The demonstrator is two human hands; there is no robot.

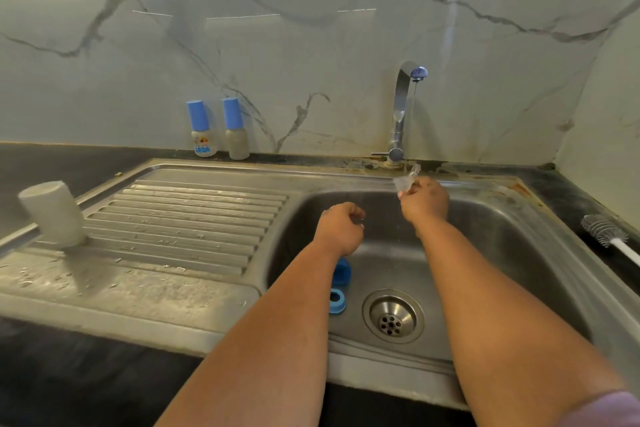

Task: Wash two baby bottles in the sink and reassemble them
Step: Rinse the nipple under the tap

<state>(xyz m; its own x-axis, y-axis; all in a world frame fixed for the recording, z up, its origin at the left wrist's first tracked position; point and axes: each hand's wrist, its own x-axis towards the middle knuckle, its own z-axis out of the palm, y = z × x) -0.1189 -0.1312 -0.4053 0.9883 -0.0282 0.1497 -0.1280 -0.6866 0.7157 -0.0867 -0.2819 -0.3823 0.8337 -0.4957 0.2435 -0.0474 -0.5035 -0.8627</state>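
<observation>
My right hand [425,199] pinches a clear silicone teat [408,179] under the thin stream from the tap [403,107], above the back of the sink basin [502,246]. My left hand [341,227] hovers over the basin with its fingers curled and nothing visible in them. A blue cap [343,270] and a blue screw ring [336,300] lie on the basin floor, left of the drain [393,315]. An upturned clear bottle body [53,213] stands on the drainboard at the left. A capped baby bottle [202,130] stands by the wall; beside it is what looks like its reflection [235,130].
The ribbed steel drainboard [194,218] is wet. A bottle brush [607,234] with a white handle lies on the dark counter right of the sink. The marble wall closes in at the back and right.
</observation>
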